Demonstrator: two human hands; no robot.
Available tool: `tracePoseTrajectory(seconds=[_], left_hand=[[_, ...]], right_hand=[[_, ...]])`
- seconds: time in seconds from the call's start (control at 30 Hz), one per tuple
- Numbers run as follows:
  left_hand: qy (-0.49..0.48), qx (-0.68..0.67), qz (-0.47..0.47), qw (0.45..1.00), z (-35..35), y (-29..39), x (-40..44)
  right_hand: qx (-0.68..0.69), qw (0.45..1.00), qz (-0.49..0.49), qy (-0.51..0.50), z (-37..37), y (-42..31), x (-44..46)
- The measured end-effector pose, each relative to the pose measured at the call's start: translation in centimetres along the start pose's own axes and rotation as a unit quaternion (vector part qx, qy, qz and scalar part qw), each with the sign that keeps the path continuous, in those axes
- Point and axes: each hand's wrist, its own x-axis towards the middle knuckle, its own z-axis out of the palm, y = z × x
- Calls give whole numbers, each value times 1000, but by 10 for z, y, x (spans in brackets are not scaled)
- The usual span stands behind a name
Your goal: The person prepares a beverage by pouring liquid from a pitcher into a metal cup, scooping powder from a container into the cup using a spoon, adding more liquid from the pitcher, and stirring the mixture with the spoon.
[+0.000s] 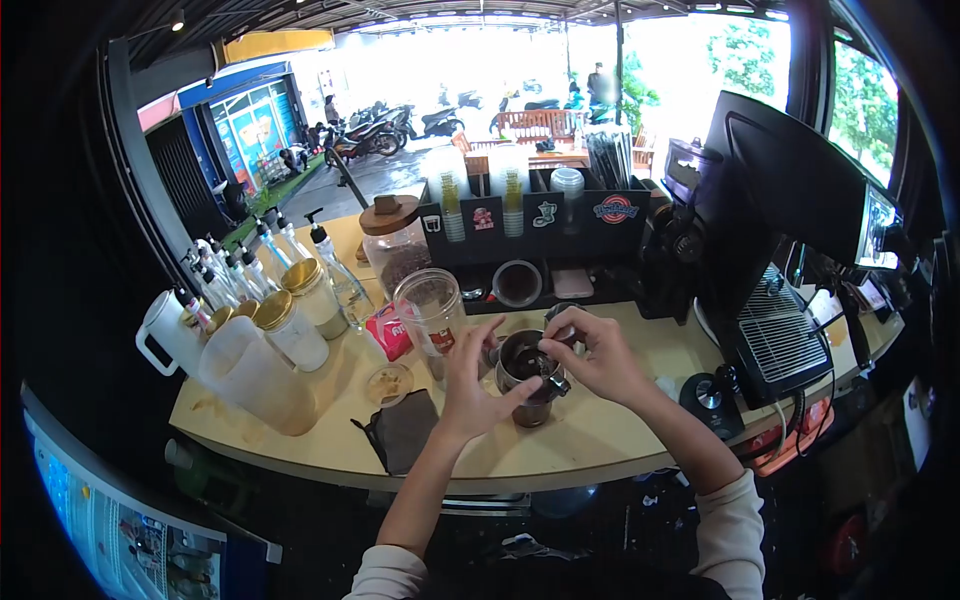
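A metal cup (520, 366) with dark contents stands near the front of the counter. My left hand (468, 388) is at its left side, fingers spread and thumb across its front; whether they touch the cup I cannot tell. My right hand (597, 356) is over the cup's right rim, thumb and fingertips pinched together; what they hold, if anything, is too small to make out. Just behind my left hand stands a tall clear jar (430, 300). A dark cloth (403, 432) and a small round lid (388, 383) lie to the left.
Left are a frosted pitcher (250, 375), gold-lidded jars (292, 330) and several pump bottles (340, 275). A black organizer (540, 228) with plastic cups spans the back. A round black device (709, 396), a monitor (790, 170) and a drip grate (783, 330) stand right.
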Motion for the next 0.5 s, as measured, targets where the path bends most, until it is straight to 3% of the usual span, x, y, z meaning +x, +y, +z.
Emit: tracePoseTrajectory(seconds=[0.07,0.23,0.3,0.4,0.47,0.5], left_hand=[[-103,120,4,987,-5,6,6],[-94,185,71,976,7,5,13],[-47,211,87,973,8,7,15],[-27,223,97,970,5,8,15],[-15,220,98,970,1,11,15],[-3,218,100,971,-1,12,16]], right_hand=[[18,1000,0,9,3,3,3],[86,996,-15,-21,-2,-7,8],[109,994,-11,-21,-9,-2,8],[83,995,27,54,-26,41,2],[-75,980,146,116,-37,70,-9],[-74,980,145,113,-40,94,-16]])
